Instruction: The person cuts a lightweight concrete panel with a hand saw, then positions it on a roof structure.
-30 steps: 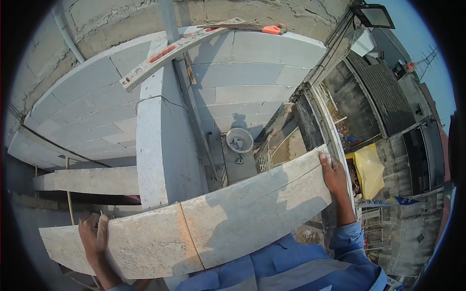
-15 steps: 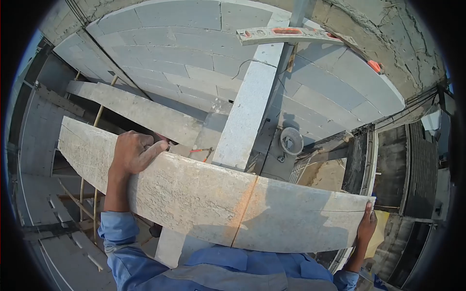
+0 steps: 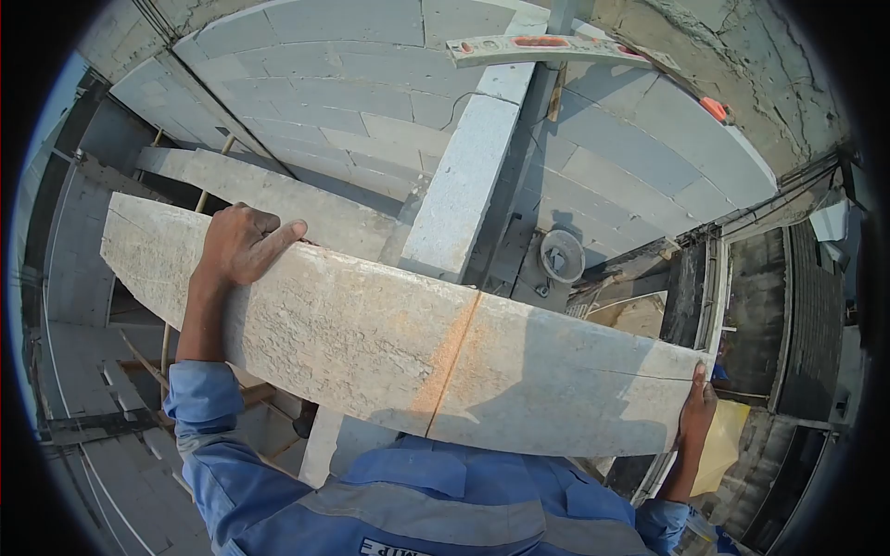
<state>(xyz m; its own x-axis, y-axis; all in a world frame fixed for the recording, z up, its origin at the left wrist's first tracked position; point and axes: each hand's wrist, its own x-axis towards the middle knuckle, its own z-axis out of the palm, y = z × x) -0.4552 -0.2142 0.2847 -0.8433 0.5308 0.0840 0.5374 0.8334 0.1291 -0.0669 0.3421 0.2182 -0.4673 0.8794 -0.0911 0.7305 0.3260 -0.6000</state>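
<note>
A long, rough grey concrete plank (image 3: pixel 343 343) spans the view in front of my body, its broad face toward me. Across it runs an orange-dusted line, right of the middle. My left hand (image 3: pixel 243 243) is closed over the plank's upper edge on the left, thumb along the top and fingertips hidden behind. At the far right end, my right hand (image 3: pixel 697 408) grips the short edge, thumb upward; its other fingers are mostly out of sight. Just behind the plank is the pale top of a block wall (image 3: pixel 464 176).
A spirit level (image 3: pixel 556 49) lies across the wall top near a metal post. Below on the right stands a round bucket (image 3: pixel 562 256). Another plank (image 3: pixel 278 190) lies behind on the left, near bamboo poles. A large block wall (image 3: pixel 324 93) rises ahead.
The plank, with both hands on it, has shifted upward and slightly left in view. Its upper edge now hides the red-framed tool that showed behind it.
</note>
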